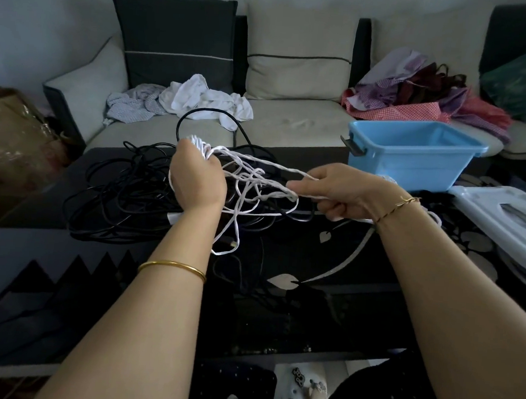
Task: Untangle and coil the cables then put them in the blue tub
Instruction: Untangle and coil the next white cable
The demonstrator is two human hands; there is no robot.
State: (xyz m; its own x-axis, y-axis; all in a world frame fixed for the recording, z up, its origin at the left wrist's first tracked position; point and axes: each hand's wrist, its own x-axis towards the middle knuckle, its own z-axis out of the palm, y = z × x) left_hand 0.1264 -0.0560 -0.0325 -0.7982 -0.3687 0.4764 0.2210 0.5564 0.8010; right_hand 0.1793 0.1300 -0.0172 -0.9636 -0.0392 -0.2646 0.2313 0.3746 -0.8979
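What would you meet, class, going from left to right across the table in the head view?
black cables → left hand → white cable → right hand → blue tub → white plastic item

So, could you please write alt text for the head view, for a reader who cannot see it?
The left hand grips bunched loops of a tangled white cable while the right hand holds a strand, above a dark table. Black cables lie heaped nearby; the blue tub behind shows no cable inside.
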